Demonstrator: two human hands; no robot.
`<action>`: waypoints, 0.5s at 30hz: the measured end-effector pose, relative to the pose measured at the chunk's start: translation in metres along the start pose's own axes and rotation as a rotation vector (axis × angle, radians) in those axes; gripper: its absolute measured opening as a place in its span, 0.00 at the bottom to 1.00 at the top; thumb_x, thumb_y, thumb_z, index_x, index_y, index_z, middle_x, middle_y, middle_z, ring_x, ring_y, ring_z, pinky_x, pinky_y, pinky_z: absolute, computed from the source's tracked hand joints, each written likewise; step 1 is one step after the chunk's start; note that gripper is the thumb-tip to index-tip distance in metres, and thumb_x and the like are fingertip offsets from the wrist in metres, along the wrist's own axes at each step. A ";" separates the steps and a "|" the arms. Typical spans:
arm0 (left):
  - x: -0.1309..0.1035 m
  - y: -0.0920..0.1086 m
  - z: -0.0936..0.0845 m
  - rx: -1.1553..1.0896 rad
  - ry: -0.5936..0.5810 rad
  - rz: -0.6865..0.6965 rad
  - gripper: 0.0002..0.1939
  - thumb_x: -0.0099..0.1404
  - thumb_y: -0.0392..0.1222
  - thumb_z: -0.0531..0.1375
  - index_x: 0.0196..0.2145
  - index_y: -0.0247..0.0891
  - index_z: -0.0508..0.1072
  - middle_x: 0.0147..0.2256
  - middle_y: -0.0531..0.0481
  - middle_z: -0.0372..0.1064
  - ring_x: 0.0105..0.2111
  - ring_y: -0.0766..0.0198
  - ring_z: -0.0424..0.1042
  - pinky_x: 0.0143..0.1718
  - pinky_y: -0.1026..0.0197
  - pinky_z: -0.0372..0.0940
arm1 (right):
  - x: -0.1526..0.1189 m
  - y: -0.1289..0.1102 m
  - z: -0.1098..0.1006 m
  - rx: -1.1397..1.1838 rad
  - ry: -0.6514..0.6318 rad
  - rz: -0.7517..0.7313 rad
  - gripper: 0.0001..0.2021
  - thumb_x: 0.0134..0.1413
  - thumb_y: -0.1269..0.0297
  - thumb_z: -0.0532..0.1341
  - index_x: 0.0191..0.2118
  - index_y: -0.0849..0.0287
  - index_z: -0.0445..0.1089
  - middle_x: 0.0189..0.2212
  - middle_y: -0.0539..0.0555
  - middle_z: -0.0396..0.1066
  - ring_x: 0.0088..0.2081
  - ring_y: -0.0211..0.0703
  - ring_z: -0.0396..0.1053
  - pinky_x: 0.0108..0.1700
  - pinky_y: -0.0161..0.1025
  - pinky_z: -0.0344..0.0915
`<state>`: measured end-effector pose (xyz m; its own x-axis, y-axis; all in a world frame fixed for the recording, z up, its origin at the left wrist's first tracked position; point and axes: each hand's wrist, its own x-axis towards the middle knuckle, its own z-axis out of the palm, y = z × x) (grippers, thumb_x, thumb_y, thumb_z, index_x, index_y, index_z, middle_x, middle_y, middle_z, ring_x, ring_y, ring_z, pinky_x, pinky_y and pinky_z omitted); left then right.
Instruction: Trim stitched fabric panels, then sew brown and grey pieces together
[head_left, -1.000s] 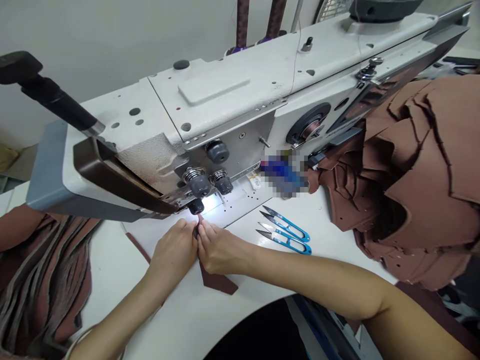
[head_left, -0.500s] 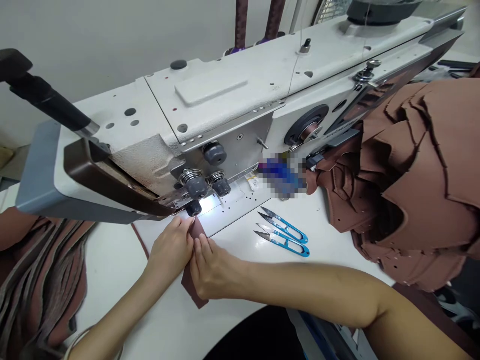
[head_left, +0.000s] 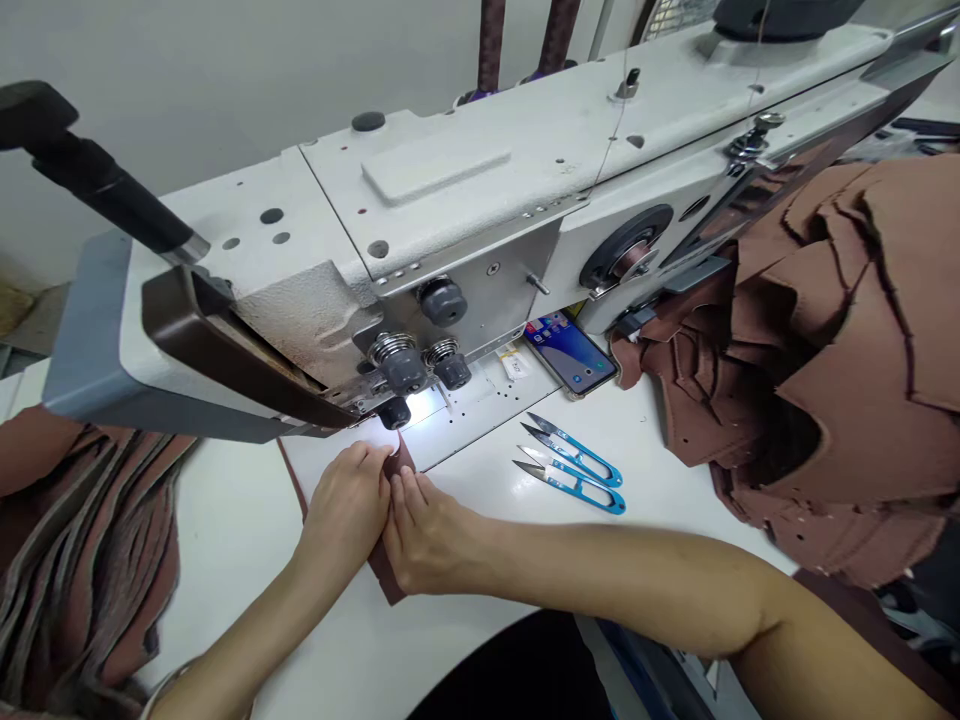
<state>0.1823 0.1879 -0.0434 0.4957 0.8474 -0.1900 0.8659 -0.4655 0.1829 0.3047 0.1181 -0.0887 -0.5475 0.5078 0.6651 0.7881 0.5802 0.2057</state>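
Observation:
A narrow brown leather piece (head_left: 388, 578) lies on the white table, its far end under the head of a sewing machine (head_left: 450, 200). My left hand (head_left: 346, 500) is closed on the left edge of the piece, fingertips close to the lit needle area. On its near right side, my right hand (head_left: 431, 530) presses with bent fingers, its fingertips touching the leather beside the left hand. The needle and presser foot are mostly hidden behind the machine's dark knobs (head_left: 403, 370).
Two blue-handled thread snips (head_left: 581, 487) lie right of my hands. Behind them is a phone (head_left: 574, 355) with its screen lit. Stacked brown leather pieces hang at the right (head_left: 847, 350), and more lie layered at the left (head_left: 90, 560).
The leather piece has slid slightly forward toward the needle, its near end now a little higher in view. My hands keep their hold. The view has shifted slightly.

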 end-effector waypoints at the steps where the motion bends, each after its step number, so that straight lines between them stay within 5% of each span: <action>1: 0.001 0.000 0.000 0.001 -0.002 0.006 0.17 0.63 0.28 0.49 0.46 0.33 0.72 0.36 0.45 0.69 0.39 0.57 0.68 0.44 0.57 0.64 | 0.000 0.000 0.001 0.003 0.001 0.003 0.14 0.48 0.80 0.52 0.37 0.82 0.71 0.32 0.75 0.74 0.36 0.61 0.75 0.34 0.52 0.71; 15: 0.017 -0.009 0.006 -0.029 0.060 0.047 0.15 0.65 0.33 0.50 0.45 0.35 0.73 0.33 0.47 0.67 0.36 0.58 0.68 0.41 0.56 0.65 | 0.000 0.007 0.017 0.071 -0.100 0.013 0.16 0.54 0.78 0.49 0.43 0.85 0.68 0.41 0.79 0.71 0.43 0.61 0.73 0.46 0.59 0.68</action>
<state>0.1830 0.2045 -0.0542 0.5305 0.8387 -0.1228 0.8389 -0.4986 0.2184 0.3050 0.1329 -0.0993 -0.5656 0.5743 0.5918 0.7752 0.6151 0.1440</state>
